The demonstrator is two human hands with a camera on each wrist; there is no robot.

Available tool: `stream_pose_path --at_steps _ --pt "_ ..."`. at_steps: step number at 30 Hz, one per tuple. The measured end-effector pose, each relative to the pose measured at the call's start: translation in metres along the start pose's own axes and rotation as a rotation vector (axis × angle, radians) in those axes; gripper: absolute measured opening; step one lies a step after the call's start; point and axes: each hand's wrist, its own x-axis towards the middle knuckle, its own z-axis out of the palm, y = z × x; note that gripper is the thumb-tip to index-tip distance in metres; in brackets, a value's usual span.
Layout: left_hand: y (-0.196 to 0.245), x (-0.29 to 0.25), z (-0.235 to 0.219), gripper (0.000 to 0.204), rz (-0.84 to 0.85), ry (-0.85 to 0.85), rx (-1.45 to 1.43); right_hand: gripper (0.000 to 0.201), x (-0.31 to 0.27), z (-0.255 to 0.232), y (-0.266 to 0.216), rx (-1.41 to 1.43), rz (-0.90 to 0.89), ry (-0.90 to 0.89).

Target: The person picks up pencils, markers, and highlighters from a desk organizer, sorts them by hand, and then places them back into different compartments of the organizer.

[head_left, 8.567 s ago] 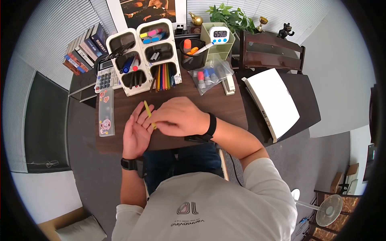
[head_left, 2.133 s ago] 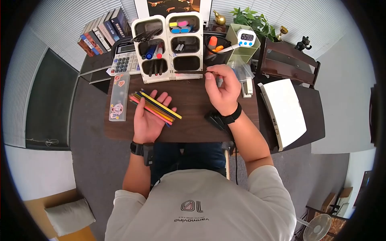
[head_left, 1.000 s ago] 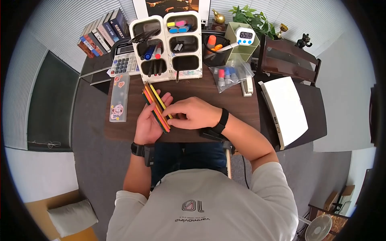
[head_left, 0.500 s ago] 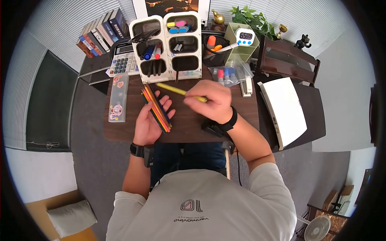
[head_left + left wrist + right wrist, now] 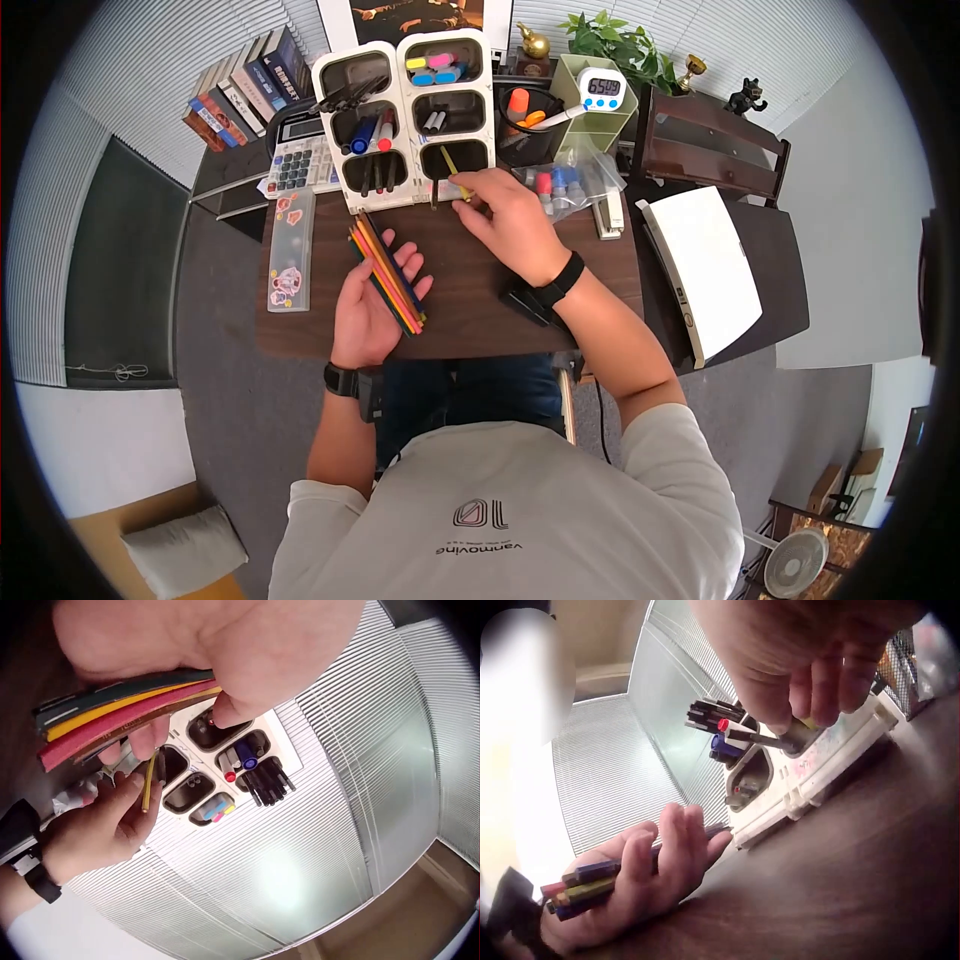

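Observation:
My left hand (image 5: 362,318) lies palm up over the front of the table and holds a bundle of colored pencils (image 5: 385,275), the thumb across them. In the left wrist view, the bundle's ends (image 5: 112,720) show red, yellow, brown and dark green. My right hand (image 5: 515,222) pinches a yellow pencil (image 5: 450,165) at the lower right compartment of the white desk organizer (image 5: 407,115). One end of that pencil points into the compartment. Just left of it, a dark pencil (image 5: 435,192) leans out over the compartment's front lip. My right fingers partly hide the opening in the right wrist view.
Other organizer compartments hold markers (image 5: 365,135), highlighters (image 5: 435,68) and black pens. To the right are a mesh cup (image 5: 525,148), a plastic bag of small bottles (image 5: 565,190) and a stapler (image 5: 608,215). A clear pencil case (image 5: 290,255) lies at the left edge.
My right hand took the yellow pencil from the bundle and carried it forward to the lower right compartment. Earlier, the dark pencil went into that compartment. My left hand stays nearly still.

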Motion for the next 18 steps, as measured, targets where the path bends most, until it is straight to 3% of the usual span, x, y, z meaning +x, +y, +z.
stream_pose_path --at_steps 8,18 --pt "-0.0002 -0.0007 -0.0010 0.052 0.001 -0.006 -0.017 0.041 -0.0016 0.0040 -0.0048 0.123 0.062 -0.130" --pt "-0.0002 -0.0017 -0.0004 0.052 0.015 -0.016 -0.027 0.048 -0.0034 0.0039 -0.0082 0.099 0.058 -0.121"
